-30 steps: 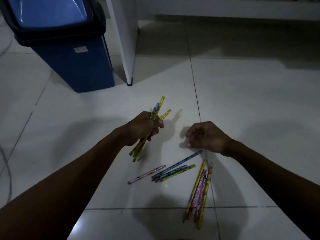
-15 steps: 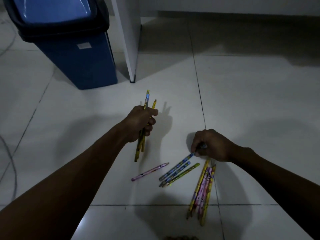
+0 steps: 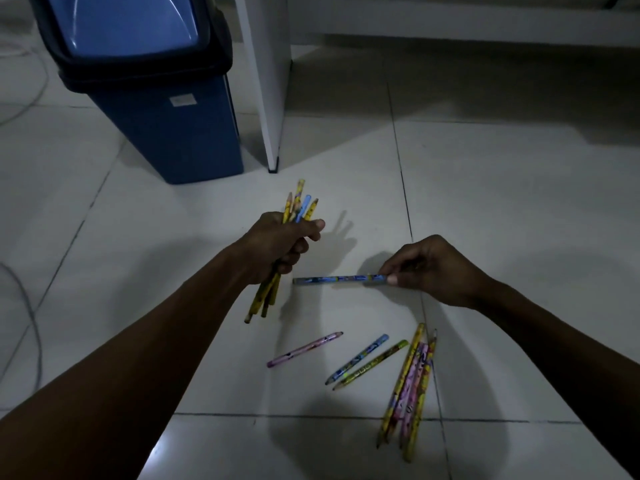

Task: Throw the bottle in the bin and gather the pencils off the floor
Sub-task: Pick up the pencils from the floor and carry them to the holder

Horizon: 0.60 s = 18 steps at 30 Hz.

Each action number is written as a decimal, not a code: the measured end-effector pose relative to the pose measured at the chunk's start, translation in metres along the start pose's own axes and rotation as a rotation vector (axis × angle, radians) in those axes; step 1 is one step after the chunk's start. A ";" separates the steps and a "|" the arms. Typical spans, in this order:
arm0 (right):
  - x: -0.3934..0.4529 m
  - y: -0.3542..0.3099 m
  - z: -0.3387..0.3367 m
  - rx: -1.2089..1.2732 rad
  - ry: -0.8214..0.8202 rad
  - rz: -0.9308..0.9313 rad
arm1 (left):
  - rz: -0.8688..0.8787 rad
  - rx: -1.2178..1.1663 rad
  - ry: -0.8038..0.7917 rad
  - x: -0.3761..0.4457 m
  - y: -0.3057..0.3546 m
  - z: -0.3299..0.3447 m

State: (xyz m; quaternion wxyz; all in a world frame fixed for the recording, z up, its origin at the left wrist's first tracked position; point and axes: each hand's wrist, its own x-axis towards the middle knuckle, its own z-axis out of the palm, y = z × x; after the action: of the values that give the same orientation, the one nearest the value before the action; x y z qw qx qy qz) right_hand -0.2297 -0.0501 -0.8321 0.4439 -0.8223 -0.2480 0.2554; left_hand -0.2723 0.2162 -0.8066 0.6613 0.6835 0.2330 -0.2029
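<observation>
Head view shows the white tiled floor (image 3: 502, 209) filling the frame, with the blue bin (image 3: 156, 109) at the upper left, its lid down; no bottle is in sight, so that half of the task looks done, though this is only a judgement. At centre, the left hand (image 3: 277, 247) has its grip clamped on a bundle of pencils (image 3: 294, 209) that stick out above and below the fist. Right of centre, the right hand (image 3: 433, 268) pinches one end of a blue pencil (image 3: 339, 279) between thumb and fingertips (image 3: 391, 279), its free end pointing toward the left hand and lifted off the tiles. Lower right, a cluster of pencils (image 3: 412, 386) lies on the floor, with a blue pencil on the floor (image 3: 358, 358) and a green pencil (image 3: 372, 363) side by side to its left, and a pink pencil (image 3: 304, 348) further left. The main risk appears to be the handover: the left fist would have to loosen to admit the new pencil, and the uneven bundle could slide out below. The end-only pinch could also let the long pencil swing or drop. Dim light may hide a stray one.
</observation>
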 end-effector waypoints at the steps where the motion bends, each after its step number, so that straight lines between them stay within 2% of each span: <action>1: 0.002 -0.007 0.000 -0.021 -0.025 -0.011 | 0.009 0.057 -0.044 -0.001 0.001 0.002; 5: 0.014 -0.039 0.003 -0.044 -0.119 -0.045 | 0.003 0.272 -0.241 -0.011 0.011 0.015; 9: 0.022 -0.061 0.007 0.137 -0.063 -0.041 | -0.043 0.391 -0.421 -0.013 0.011 0.018; 15: 0.026 -0.062 0.027 0.416 0.178 0.065 | -0.049 0.333 -0.411 -0.013 0.001 0.012; 18: 0.024 -0.055 0.036 0.506 0.239 0.165 | -0.030 0.364 -0.351 -0.013 -0.007 0.003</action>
State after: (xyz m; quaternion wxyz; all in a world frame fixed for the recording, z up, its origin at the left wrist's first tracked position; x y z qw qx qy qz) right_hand -0.2450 0.0137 -0.8072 0.6386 -0.7271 -0.0547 0.2459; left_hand -0.2868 0.2130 -0.8048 0.5546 0.7421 0.0840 -0.3669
